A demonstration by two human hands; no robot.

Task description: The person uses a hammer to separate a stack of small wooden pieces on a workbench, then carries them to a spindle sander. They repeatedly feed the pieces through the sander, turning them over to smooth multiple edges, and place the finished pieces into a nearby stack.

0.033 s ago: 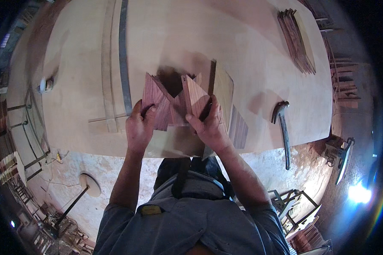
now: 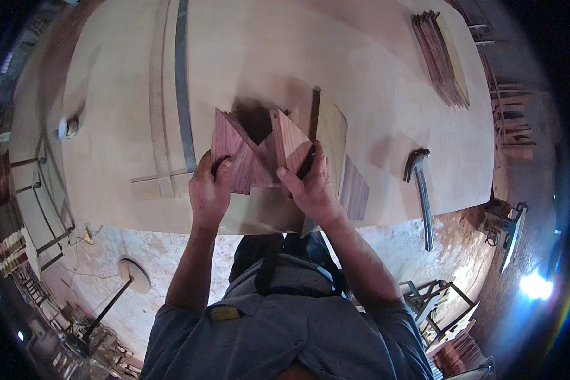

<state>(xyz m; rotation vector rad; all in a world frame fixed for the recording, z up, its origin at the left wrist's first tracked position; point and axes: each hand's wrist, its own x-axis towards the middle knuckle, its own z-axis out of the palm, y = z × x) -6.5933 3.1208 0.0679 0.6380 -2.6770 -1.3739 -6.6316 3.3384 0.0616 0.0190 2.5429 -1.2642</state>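
Observation:
Over the near edge of a pale worktable [image 2: 253,47], my left hand [image 2: 210,193] grips the outer side of a reddish, angle-cut wood piece [image 2: 233,149], its thumb on the face. My right hand [image 2: 310,187] holds another wood piece [image 2: 292,140] with a pointed top, thumb in front and fingers behind. Between them the pieces form a V-shaped gap, and more reddish wood shows there; how many pieces overlap I cannot tell. Right of my right hand lie a pale wood board [image 2: 331,130] and a striped brown wood piece [image 2: 354,193].
A claw hammer [image 2: 421,196] rests at the table's right. Farther back on that side lies a stack of angle-cut wood strips [image 2: 438,60]. A dark metal straightedge [image 2: 182,88] and a wooden T-square [image 2: 160,126] lie to the left, beyond them a small white container [image 2: 68,128].

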